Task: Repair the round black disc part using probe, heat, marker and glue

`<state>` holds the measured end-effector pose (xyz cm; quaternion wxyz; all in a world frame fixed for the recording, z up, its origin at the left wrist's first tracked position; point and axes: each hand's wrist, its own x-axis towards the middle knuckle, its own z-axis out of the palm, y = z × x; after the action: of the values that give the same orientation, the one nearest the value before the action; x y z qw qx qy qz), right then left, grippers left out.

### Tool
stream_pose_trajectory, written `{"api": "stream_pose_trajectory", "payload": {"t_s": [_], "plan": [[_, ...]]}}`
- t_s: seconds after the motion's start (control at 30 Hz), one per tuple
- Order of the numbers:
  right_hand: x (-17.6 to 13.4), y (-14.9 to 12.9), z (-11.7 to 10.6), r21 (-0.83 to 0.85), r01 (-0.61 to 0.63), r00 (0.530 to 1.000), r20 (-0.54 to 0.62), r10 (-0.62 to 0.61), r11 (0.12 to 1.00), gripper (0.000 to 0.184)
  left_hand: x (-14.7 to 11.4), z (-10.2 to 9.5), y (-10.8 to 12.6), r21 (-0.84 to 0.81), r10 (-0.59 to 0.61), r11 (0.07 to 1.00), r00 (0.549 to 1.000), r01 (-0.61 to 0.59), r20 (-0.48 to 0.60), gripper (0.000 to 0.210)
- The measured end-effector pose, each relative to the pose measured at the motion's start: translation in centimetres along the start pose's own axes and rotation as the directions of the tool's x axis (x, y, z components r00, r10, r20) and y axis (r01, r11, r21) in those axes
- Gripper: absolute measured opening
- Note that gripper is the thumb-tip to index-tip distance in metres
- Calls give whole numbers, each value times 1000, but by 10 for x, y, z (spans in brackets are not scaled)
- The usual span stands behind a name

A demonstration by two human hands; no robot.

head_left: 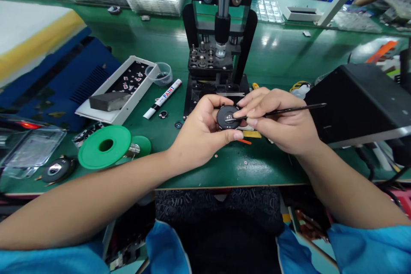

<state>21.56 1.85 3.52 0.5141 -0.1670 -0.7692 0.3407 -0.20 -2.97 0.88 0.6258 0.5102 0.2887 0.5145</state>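
My left hand is closed around the edge of a round black watch case, holding it above the green bench. Small shiny spots show at the middle of its face. In my right hand a slender dark pointed tool is pinched, its light tip touching the face near the centre. Whether the tool has one prong or two I cannot tell. The fingertips of my right hand are close to the case's upper right rim. Below the hands lie a yellow strip and an orange sliver.
A black press stands just behind my hands. To the left are a paint marker, a white parts tray, a clear cup, a green solder spool and another round black device. A black box sits at right.
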Motion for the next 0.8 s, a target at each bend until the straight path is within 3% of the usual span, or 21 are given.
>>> {"api": "stream_pose_trajectory", "payload": {"t_s": [0.13,0.43,0.57,0.8], "plan": [[-2,0,2,24,-30,998,-48,31,999,26,1,0,0,19,29,999,1000,-29,-11,72],[-4,-1,5,-14,39,999,-35,-40,999,28,0,0,0,-10,25,1000,999,-25,-28,71],[-4,-2,5,0,64,998,3,-64,998,28,0,-1,-1,7,56,998,998,-56,-34,72],[-2,-1,3,-18,130,990,50,-129,991,35,0,-1,-1,-38,-7,999,999,5,-44,75]]}}
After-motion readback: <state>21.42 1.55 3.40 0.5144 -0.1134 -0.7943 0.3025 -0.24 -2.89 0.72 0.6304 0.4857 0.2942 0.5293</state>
